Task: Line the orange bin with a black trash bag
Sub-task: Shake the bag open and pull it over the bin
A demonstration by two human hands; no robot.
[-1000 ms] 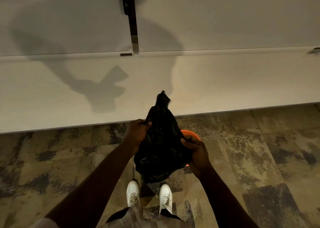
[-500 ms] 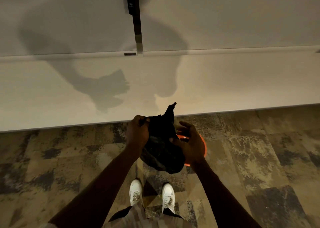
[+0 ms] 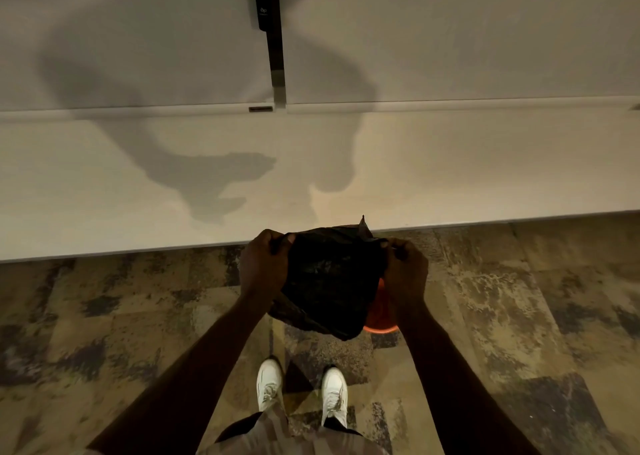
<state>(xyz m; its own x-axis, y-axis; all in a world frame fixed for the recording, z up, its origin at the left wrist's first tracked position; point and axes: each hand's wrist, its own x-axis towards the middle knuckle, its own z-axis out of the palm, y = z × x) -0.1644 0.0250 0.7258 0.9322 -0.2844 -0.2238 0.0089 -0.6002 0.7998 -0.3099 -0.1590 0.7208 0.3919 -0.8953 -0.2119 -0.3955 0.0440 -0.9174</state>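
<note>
I hold a black trash bag (image 3: 329,278) stretched between both hands above the floor. My left hand (image 3: 265,264) grips its left top edge and my right hand (image 3: 405,271) grips its right top edge. The bag hangs down between them and covers most of the orange bin (image 3: 381,326), which stands on the carpet just beyond my feet. Only a curved strip of the bin's rim and wall shows at the bag's lower right.
A long white desk top (image 3: 138,195) runs across the view just beyond the bin, with a pale partition and a black vertical bracket (image 3: 273,39) behind it. Patterned carpet (image 3: 519,316) covers the floor. My white shoes (image 3: 301,392) stand close behind the bin.
My hands have moved apart, pulling the bunched bag wide between them. The bag's upright tip has dropped, and the bag now hides more of the orange bin.
</note>
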